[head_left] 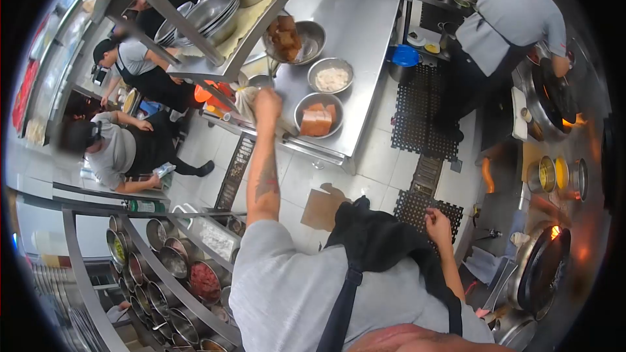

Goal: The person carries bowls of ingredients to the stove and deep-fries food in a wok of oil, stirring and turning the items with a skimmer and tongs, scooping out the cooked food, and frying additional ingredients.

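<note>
My left hand (267, 105) reaches out over the near edge of the steel table (364, 32), its fingers closed beside a pale cloth-like bundle (246, 101); what they grip is hidden. To its right stand a bowl of orange-pink blocks (317, 120) and a bowl of white food (332, 79). Farther back, a larger bowl (312, 42) holds brown pieces. My right hand (438, 225) hangs low over the floor mat, fingers loosely curled and somewhat apart, with nothing visible in it.
A shelf with stacked metal bowls (218, 16) overhangs the table's left side. One co-worker (502, 26) bends over a lit stove at right; others work at left. Burners with pans (544, 267) line the right side. A rack of food containers (175, 261) stands lower left.
</note>
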{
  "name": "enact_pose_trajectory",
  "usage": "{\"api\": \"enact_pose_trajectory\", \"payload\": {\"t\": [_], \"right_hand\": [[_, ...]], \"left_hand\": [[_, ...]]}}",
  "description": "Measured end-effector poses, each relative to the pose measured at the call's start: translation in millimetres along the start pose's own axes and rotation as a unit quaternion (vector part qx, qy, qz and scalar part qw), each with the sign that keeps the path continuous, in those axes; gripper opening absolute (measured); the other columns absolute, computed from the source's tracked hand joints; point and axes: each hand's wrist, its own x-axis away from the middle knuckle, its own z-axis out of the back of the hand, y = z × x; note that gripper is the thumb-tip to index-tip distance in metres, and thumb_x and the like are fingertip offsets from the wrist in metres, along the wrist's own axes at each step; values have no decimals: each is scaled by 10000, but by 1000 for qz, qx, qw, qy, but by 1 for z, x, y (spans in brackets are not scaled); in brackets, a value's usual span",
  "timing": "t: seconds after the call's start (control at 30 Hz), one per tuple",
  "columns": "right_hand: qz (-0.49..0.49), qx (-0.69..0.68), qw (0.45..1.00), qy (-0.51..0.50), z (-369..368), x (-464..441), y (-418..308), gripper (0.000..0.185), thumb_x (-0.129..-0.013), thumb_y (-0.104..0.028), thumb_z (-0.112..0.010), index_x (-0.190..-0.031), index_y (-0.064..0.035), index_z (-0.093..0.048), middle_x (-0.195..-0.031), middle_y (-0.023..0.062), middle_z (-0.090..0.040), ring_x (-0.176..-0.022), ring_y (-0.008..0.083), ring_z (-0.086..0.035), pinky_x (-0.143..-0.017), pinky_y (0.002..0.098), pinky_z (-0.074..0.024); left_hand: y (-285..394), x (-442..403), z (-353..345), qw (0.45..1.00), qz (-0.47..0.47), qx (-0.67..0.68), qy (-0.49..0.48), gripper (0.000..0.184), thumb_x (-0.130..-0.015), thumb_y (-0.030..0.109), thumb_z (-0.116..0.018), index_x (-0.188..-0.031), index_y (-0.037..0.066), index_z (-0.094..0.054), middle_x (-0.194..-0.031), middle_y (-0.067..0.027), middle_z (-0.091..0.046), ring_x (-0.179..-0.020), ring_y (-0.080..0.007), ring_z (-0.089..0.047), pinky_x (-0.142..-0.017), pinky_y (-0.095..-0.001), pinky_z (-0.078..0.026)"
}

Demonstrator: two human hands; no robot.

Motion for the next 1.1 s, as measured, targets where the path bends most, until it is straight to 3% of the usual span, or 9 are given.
{"api": "enact_pose_trajectory", "payload": {"t": [0.37,0.47,0.57,0.67,0.87,0.9,0.97,1.0,1.1], "right_hand": [[82,32,996,-22,-18,-61,-105,272,-816,-156,-563,-1052,-33,-616,-921,196,-639,-830,322,-622,-762,383,-483],[130,-15,991,-33,-15,-84,-159,287,-820,-168,-566,-1065,-29,-615,-898,185,-648,-790,303,-630,-728,371,-488],[194,-37,980,-5,-11,-108,-215,302,-845,-201,-560,-1087,-27,-607,-876,170,-653,-749,243,-634,-700,343,-488],[147,-167,973,-61,-13,-122,-249,326,-878,-215,-548,-1128,-10,-583,-894,142,-658,-752,195,-624,-691,327,-490],[-18,-507,846,-167,-35,-114,-225,295,-919,-222,-506,-1101,5,-550,-970,96,-648,-852,182,-599,-688,299,-491],[-70,-475,869,-122,-28,-102,-215,254,-918,-210,-502,-1066,-8,-545,-838,69,-619,-787,165,-579,-684,287,-483],[-142,-613,777,-23,-26,-82,-174,227,-910,-180,-515,-1063,-13,-535,-664,2,-492,-616,118,-496,-605,270,-450],[-136,-666,733,-35,-18,-71,-148,199,-918,-169,-502,-1044,-18,-529,-603,-42,-358,-501,73,-363,-498,233,-370],[-175,-703,688,45,4,-27,-68,166,-929,-186,-495,-970,-30,-533,-584,-60,-342,-446,45,-307,-412,196,-272]], "left_hand": [[37,37,8,980,136,143,2,186,-866,82,-438,-825,-48,-565,-742,-254,-616,-706,-424,-601,-623,-460,-457],[50,67,-12,936,166,310,-16,221,-919,141,-425,-799,-29,-502,-618,-151,-583,-506,-232,-599,-453,-349,-443],[76,104,-23,847,255,467,-26,213,-955,137,-368,-793,18,-442,-626,-80,-557,-427,-125,-485,-361,-259,-370],[130,132,18,637,372,669,-89,184,-970,171,-371,-827,63,-415,-670,-67,-548,-406,-97,-430,-337,-234,-334],[223,226,27,536,356,694,-323,141,-963,168,-375,-931,79,-480,-688,-72,-576,-485,-110,-515,-423,-240,-421],[214,218,25,535,356,694,-324,141,-963,168,-375,-931,79,-480,-688,-72,-576,-485,-110,-515,-423,-240,-421],[181,180,18,630,-16,549,-549,270,-927,264,-480,-875,31,-606,-670,-87,-600,-555,-171,-582,-518,-333,-476],[163,149,10,844,-110,356,-385,251,-886,149,-489,-720,18,-624,-710,-130,-644,-661,-196,-616,-503,-343,-472],[77,12,-45,942,-12,76,-327,244,-843,201,-511,-766,-2,-622,-724,-194,-626,-687,-352,-611,-598,-438,-475]]}}
